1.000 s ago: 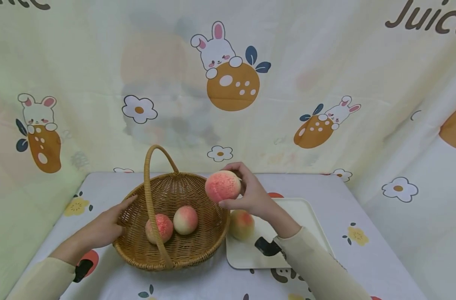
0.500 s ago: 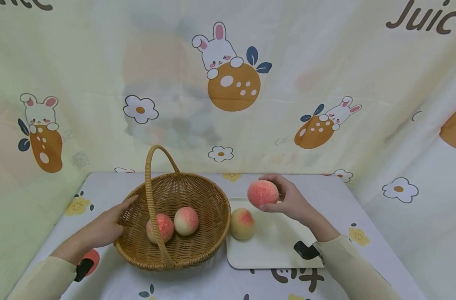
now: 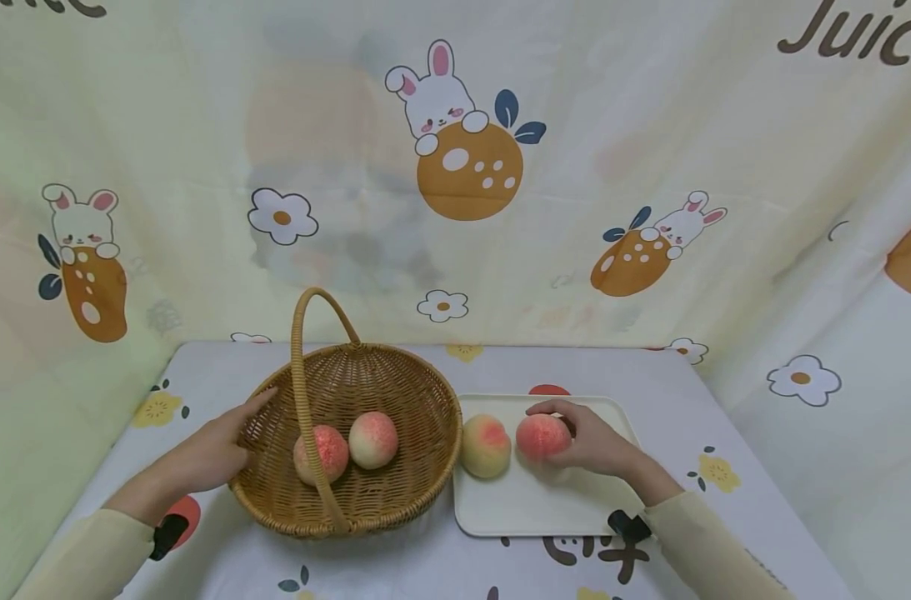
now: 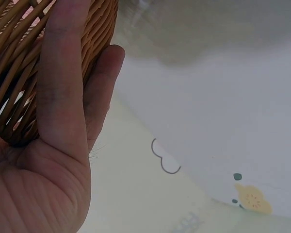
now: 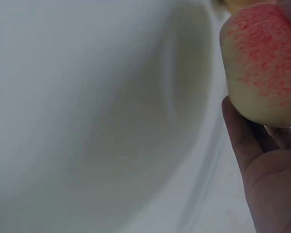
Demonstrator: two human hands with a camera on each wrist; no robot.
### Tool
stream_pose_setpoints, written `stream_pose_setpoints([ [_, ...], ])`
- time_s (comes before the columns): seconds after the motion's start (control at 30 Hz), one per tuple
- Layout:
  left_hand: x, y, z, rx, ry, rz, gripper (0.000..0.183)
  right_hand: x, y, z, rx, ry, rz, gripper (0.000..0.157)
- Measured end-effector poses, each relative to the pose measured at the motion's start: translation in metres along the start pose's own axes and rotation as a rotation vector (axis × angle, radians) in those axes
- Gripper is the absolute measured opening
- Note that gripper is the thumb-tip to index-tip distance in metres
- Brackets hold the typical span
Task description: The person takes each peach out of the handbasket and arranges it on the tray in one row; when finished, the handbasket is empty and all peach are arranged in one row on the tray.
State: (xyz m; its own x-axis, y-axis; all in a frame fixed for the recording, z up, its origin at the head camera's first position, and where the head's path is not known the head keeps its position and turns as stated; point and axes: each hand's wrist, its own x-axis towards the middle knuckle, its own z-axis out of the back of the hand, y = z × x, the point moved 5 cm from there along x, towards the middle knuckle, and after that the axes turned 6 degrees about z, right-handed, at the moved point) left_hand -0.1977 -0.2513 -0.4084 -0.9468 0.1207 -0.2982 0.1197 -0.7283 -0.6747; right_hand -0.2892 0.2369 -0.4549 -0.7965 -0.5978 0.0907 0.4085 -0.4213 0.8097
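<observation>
My left hand (image 3: 211,454) holds the wicker basket (image 3: 425,500) at its left side, with fingers laid along the woven wall (image 4: 99,34) in the left wrist view. Inside that basket sit two peaches, a redder one (image 3: 331,454) partly behind the handle and a pale pink one (image 3: 373,440). Over the white tray (image 3: 530,512), my right hand (image 3: 601,442) grips a pink peach (image 3: 543,437) between thumb and fingers, low to the surface. The right wrist view shows this peach's red-speckled skin (image 5: 266,63) up close. A yellowish peach (image 3: 487,447) rests at the tray's left end.
The basket's tall arched handle (image 3: 299,367) rises above its bowl. Its right rim comes right up to the tray's left edge. A patterned cloth (image 3: 395,571) covers the table, and a printed curtain (image 3: 335,275) hangs behind it.
My right hand has carried the pink peach from above the basket's right rim rightward and down to the tray, beside the yellowish peach. The left hand and basket have stayed in place.
</observation>
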Motion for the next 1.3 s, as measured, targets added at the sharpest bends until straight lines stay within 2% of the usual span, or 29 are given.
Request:
stream_pose_setpoints([
  [0.17,-0.001,-0.001,0.001,0.006,-0.007,-0.008,0.092,-0.003,-0.001,-0.005,-0.011,0.01,-0.002,0.066],
  [0.4,-0.003,-0.001,0.001,0.006,-0.013,-0.018,0.092,-0.002,0.001,-0.012,0.043,0.012,-0.011,0.067],
  [0.67,-0.002,-0.001,-0.001,-0.013,-0.008,-0.027,0.093,-0.01,-0.005,-0.006,-0.044,-0.022,-0.052,0.063],
  [0.9,-0.003,0.0,0.001,-0.004,-0.013,-0.021,0.092,-0.01,-0.011,-0.01,0.046,-0.016,-0.018,0.066],
  [1.03,-0.003,0.0,0.0,-0.012,-0.011,-0.021,0.092,-0.007,-0.012,-0.015,0.056,-0.005,-0.009,0.068],
  [1.17,-0.002,-0.001,-0.002,-0.012,-0.011,-0.017,0.092,-0.004,-0.006,-0.013,0.036,0.01,-0.011,0.074],
  [1.3,-0.003,-0.002,-0.002,-0.008,-0.013,-0.016,0.092,0.009,0.02,0.0,0.034,-0.017,0.07,0.08],
])
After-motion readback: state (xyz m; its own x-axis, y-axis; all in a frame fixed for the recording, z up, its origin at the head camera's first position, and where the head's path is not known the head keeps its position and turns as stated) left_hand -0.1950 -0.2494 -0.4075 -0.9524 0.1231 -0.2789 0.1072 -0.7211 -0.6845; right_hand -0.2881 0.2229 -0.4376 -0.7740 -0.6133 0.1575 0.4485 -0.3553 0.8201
